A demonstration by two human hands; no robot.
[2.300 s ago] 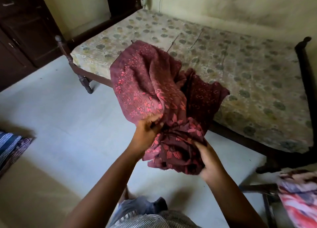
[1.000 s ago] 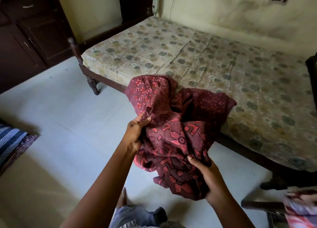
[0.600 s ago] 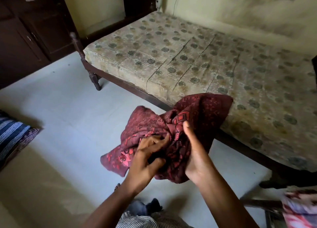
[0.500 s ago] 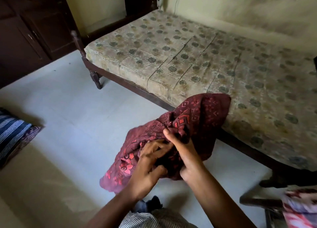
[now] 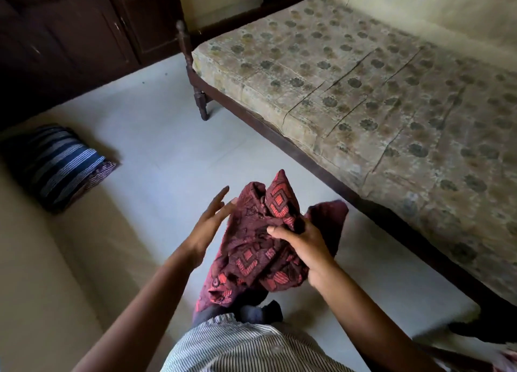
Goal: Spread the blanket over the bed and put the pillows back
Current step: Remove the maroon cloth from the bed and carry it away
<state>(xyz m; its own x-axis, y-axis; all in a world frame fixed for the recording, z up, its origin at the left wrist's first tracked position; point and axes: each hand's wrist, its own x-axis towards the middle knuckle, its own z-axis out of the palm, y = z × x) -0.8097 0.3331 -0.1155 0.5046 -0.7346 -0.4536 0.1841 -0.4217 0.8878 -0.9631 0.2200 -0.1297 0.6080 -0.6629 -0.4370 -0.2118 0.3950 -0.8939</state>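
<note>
Holding a Bunched Blanket Beside the Bed

Item 1, blanket (image 5: 260, 248): maroon cloth with a red geometric weave, bunched into a loose bundle at lower centre of the frame, held in the air above the floor (image 5: 156, 148) and in front of the person's striped shirt (image 5: 237, 343). One corner stood up at the top of the bundle; a lower fold hung down toward the shirt. It was clear of the bed.

Item 2, right hand (image 5: 302, 240): fingers curled into the right side of the bundle, gripping the cloth.

Item 3, left hand (image 5: 208, 226): fingers straight and slightly spread, palm turned toward the bundle at its left edge. Whether the fingertips touched the cloth could not be told.

Item 4, bed (image 5: 363, 92): dark wooden frame with a turned corner post, running from upper centre to the right edge; its yellowed floral mattress lay exposed.

Item 5, pillow (image 5: 56, 162): blue-and-white striped, on the floor at middle left, well apart from the bed.

Item 6, cupboard (image 5: 84, 36): dark wood, upper left.
</note>
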